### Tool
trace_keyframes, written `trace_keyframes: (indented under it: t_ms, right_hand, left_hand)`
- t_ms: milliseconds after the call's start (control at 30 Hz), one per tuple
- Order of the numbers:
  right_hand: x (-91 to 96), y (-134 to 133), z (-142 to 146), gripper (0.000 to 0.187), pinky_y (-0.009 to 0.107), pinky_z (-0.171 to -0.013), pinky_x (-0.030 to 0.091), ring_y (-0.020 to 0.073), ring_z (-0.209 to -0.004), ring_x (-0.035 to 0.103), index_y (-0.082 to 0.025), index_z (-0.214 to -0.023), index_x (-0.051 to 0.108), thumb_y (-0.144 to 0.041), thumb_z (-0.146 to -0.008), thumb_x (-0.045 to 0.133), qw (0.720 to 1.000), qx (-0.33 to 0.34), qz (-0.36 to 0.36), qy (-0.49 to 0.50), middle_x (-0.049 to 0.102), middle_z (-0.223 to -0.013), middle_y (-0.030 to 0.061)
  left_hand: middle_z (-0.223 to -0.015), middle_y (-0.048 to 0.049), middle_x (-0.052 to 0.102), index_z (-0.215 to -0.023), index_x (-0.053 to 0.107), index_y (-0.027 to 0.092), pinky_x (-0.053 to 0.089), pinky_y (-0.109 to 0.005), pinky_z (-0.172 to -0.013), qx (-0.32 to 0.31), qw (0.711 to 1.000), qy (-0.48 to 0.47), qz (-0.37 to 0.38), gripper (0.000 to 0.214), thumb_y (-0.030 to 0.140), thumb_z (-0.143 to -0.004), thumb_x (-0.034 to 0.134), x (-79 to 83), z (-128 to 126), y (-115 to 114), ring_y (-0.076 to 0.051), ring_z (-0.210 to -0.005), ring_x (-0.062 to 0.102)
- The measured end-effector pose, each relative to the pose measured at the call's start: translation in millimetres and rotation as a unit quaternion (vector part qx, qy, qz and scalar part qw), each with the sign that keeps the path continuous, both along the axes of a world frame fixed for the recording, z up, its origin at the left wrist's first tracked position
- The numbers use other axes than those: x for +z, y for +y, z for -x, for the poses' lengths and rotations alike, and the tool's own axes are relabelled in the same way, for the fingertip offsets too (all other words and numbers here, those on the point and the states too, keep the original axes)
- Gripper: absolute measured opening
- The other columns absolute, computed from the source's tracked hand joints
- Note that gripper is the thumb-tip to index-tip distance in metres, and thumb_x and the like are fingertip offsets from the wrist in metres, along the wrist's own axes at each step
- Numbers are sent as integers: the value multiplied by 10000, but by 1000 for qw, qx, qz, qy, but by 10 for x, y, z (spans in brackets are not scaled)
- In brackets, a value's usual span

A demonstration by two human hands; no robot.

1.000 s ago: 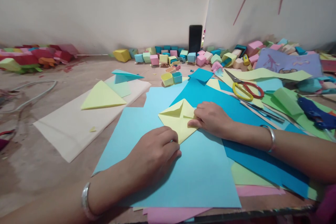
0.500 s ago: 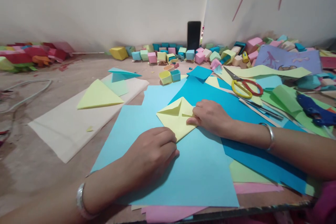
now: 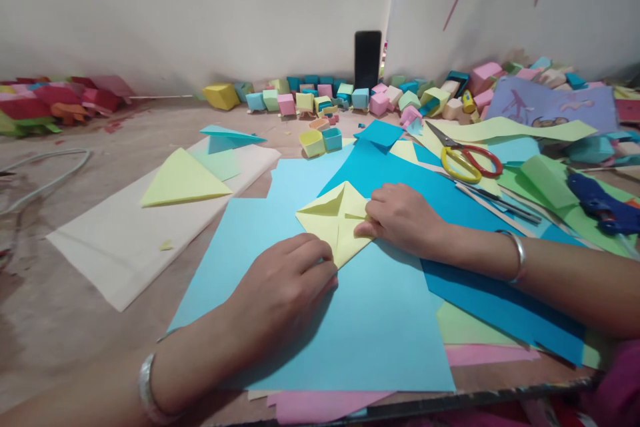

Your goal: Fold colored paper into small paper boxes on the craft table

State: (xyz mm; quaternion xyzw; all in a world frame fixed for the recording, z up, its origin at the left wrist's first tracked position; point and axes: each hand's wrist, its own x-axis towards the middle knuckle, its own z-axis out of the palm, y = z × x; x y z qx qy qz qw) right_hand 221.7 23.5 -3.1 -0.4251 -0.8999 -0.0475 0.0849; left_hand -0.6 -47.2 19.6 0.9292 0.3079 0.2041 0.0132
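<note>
A yellow paper (image 3: 331, 220), its corners folded in toward the middle, lies as a diamond on a light blue sheet (image 3: 380, 333). Its upper flaps lift a little and seams meet near the centre. My right hand (image 3: 400, 219) is closed at the right corner, thumb on top of the paper. At the lower left edge, my left hand (image 3: 285, 287) has its fingers curled together against the paper; its fingertips are partly hidden. Left of them a yellow paper triangle (image 3: 187, 181) rests on a white sheet (image 3: 110, 260).
Scissors (image 3: 467, 160), a blue glue gun (image 3: 603, 203) and a dark blue sheet (image 3: 390, 177) lie to the right. Several small paper boxes (image 3: 305, 102) line the wall around an upright phone (image 3: 367, 59). A white cable (image 3: 55, 177) curves at left.
The flaps near the lower corner now lie with a visible seam between them. My left hand has shifted slightly up and left; my right hand stays at the right corner.
</note>
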Motion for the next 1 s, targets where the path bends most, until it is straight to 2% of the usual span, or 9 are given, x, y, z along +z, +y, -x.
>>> trace_keyframes:
  t_ms: [100,300,567,667,800,1000]
  right_hand:
    - [-16,-3,-9,403,311,-592,139,158,-694,396,-131,-660,643,-485,-852,621,999,7,-31,19,565,-684,51]
    - [-59,9,-18,370,313,-597,122,156,-684,364,-135,-657,627,-450,-849,640,998,25,-56,24,544,-668,43]
    - [-62,-17,-12,365,320,-604,103,179,-690,328,-148,-664,610,-433,-890,585,985,56,-165,13,540,-664,57]
    - [-53,-32,6,363,322,-603,92,184,-679,307,-155,-651,598,-413,-903,565,979,61,-196,10,519,-639,56]
    - [-13,-56,27,358,329,-602,81,192,-677,301,-160,-656,595,-390,-922,530,979,54,-196,-14,503,-638,61]
    - [-9,-28,13,407,337,-604,102,204,-730,346,-143,-744,631,-435,-958,444,988,41,-149,-8,540,-713,88]
  left_hand:
    - [-771,-61,609,-781,657,130,470,-303,-650,-4,999,28,26,227,142,-927,484,0,-1,13,-166,-746,565]
    - [-782,-66,602,-758,642,121,471,-319,-694,-46,994,92,26,242,90,-918,463,49,29,8,-176,-781,556]
    - [-744,-48,590,-709,621,123,440,-292,-651,-74,990,120,15,309,133,-950,427,58,32,76,-156,-726,535]
    - [-770,-52,600,-732,625,121,438,-292,-645,-66,991,119,16,307,141,-955,416,63,37,70,-154,-724,538]
    - [-809,-58,611,-755,619,118,429,-290,-610,-55,991,120,15,292,133,-952,404,78,40,54,-150,-698,542]
    - [-780,-43,607,-752,607,128,423,-270,-587,-62,990,125,32,300,126,-951,383,96,52,66,-134,-664,542]
